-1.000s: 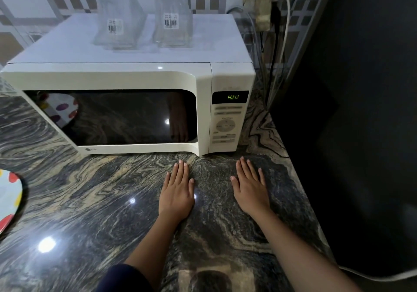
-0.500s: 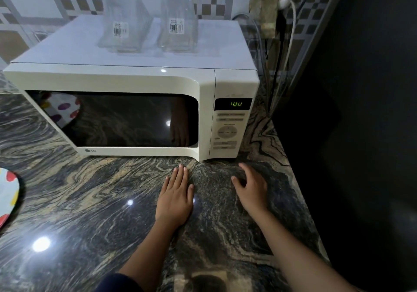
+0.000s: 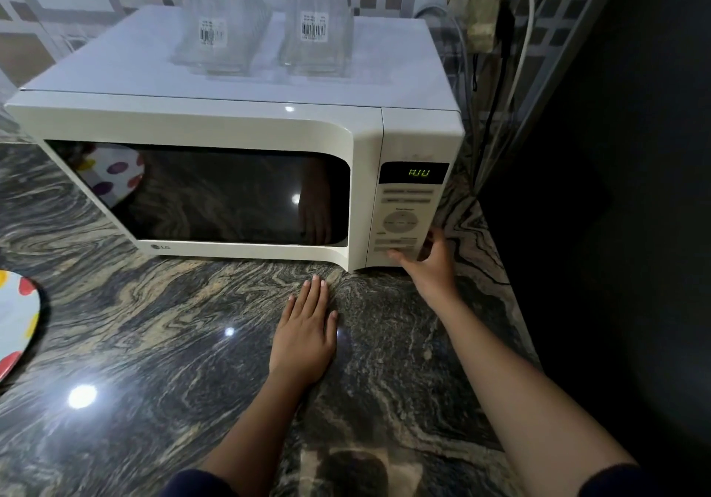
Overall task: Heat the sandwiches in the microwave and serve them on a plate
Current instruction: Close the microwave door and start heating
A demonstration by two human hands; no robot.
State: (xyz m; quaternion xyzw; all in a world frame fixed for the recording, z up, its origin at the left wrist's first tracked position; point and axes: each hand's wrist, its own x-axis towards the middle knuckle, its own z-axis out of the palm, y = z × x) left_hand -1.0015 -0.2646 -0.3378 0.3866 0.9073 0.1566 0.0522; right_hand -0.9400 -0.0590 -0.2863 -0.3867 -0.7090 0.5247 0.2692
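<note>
Since the earlier frames the right hand (image 3: 431, 262) has lifted off the desk (image 3: 154, 342) and reached up to the lower end of the control panel (image 3: 404, 219) on the microwave (image 3: 238, 123), thumb set against the bottom buttons and fingers (image 3: 436, 237) curled loosely round the panel's right edge, holding nothing. The left hand (image 3: 306, 335) lies flat on the desk as before, fingers together and straight, empty, just in front of the door's right corner.

The microwave stands toward the far right corner of the desk with its door (image 3: 215, 196) shut. The sandwiches are presumably inside; the dark glass gives back only reflections, so I cannot tell how they lie or whether a dish sits under them. The green display (image 3: 418, 172) reads something like 1:00, though the digits are blurred, and the button labels are too faint to make out.

Heated sandwiches would be soft, light and hot, apt to sag or slide apart, so lifting them from underneath or by whatever they rest on seems wiser than pinching the bread. A spotted plate (image 3: 15, 319) lies at the desk's left edge, cut off by the frame. Two clear containers (image 3: 265, 23) sit on the microwave's top.
</note>
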